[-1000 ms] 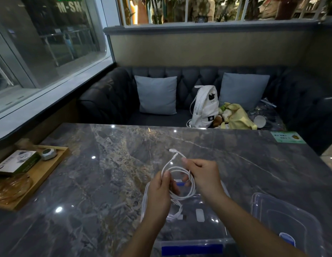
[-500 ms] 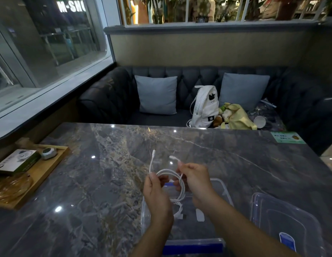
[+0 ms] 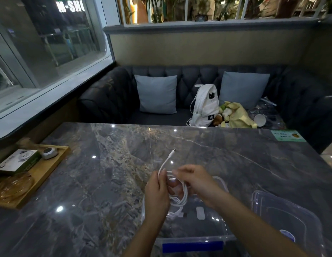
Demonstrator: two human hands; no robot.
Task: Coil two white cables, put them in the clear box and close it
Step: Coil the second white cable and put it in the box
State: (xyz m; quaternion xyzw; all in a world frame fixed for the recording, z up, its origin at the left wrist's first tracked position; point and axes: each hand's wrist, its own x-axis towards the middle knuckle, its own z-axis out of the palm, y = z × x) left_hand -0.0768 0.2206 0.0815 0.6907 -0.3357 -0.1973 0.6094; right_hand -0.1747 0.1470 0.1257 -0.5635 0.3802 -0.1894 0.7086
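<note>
A white cable [image 3: 182, 200] hangs in loops between both hands above the clear box [image 3: 220, 237]. My left hand [image 3: 156, 195] pinches the loops on the left side. My right hand [image 3: 195, 184] grips the strand at the top of the coil. One free end with a plug [image 3: 170, 154] sticks up and away over the table. Inside the box, beneath the coil, lies another white cable [image 3: 175, 214], partly hidden by my left hand. The box stands open, with a blue latch [image 3: 192, 246] on its near edge.
The clear lid [image 3: 284, 217] rests on the dark marble table [image 3: 105, 179], right of the box. A wooden tray [image 3: 40, 173] with a small carton and a device sits at the left edge. A sofa with cushions and a white backpack stands beyond the table.
Both hands have dropped a little toward the box and closed together. The free end with the plug has swung up and out, and the coil has gained another loop.
</note>
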